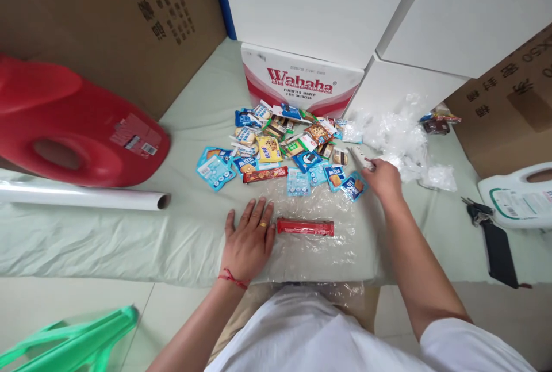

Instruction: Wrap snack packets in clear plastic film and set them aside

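Observation:
My left hand [249, 240] lies flat with its fingers spread, at the left edge of a sheet of clear plastic film [345, 251]. Just beyond its fingertips, on the film, rests a red-wrapped snack bar [305, 227]. My right hand [383, 179] is closed on a slim whitish object [361, 159] that points toward the pile; its exact kind is unclear. In front of both hands spreads a heap of small wrapped snacks [269, 148], with blue packets [298, 182] and another red bar [264, 175] along its near side.
Crumpled clear plastic [394, 136] sits right of the snacks. A Wahaha box [302, 81] stands behind. To the left are a red jug [77, 125] and a white tube [86, 195]. At right lie keys with a black case [498, 251] beside a white bottle [521, 196].

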Motion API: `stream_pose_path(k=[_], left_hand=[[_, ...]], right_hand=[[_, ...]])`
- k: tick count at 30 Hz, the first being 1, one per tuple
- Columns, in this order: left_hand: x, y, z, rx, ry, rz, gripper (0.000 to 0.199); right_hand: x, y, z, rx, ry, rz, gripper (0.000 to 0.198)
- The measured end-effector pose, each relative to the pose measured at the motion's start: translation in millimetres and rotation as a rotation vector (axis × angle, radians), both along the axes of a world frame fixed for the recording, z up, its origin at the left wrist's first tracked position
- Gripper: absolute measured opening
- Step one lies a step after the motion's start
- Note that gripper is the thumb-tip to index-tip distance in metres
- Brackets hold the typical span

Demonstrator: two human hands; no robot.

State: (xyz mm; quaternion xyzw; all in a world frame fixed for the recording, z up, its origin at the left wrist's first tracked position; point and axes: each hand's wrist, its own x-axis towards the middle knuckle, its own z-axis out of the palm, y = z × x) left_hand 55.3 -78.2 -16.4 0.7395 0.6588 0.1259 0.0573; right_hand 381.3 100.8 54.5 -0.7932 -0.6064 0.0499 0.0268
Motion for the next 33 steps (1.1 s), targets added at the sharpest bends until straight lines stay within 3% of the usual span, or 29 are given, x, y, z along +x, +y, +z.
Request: stream_pose_path(k=[3, 5, 8, 11, 16, 20, 22, 27, 33], left_hand=[[1.0, -0.3, 1.4, -0.012, -0.02, 0.009, 0.051], [1.3, -0.4, 2.0, -0.022, -0.033, 0.012, 0.052], [1.2, -0.5, 2.0, -0.035, -0.038, 0.013, 0.052], [0.9, -0.5, 1.7, -0.044, -0.029, 0.015, 0.053], [1.3, -0.7, 1.3, -0.04, -0.018, 0.011, 0.053], [0.7, -1.2, 0.9, -0.023, -0.008, 0.008, 0.052], [0.3, -1.3, 0.9, -0.021, -0.005, 0.004, 0.052], [0.0, -1.1, 2.4, -0.03, -0.015, 0.007, 0.052], [-0.2, -0.8, 4.5, -0.052, -0.047, 0.039, 0.051]], right_hand=[[14.5, -28.6, 16.3, 0.148, 0.223, 0.026, 0.047], [18.8, -45.7, 25.5, 0.167, 0.466, 0.06, 0.052], [9.6, -60.1, 30.3, 0.039, 0.766, 0.245, 0.056], [-13.9, -60.7, 23.7, -0.127, 0.856, 0.494, 0.048], [-46.8, -60.4, 3.4, -0.339, 0.779, 0.716, 0.044], [-56.5, -62.7, -4.2, -0.379, 0.728, 0.947, 0.036], [-62.6, -56.8, -2.0, -0.351, 0.676, 1.034, 0.031], [-111.3, -25.1, 9.6, -0.163, 0.342, 0.942, 0.03], [-193.5, -4.7, 0.2, -0.171, -0.013, 1.087, 0.041]])
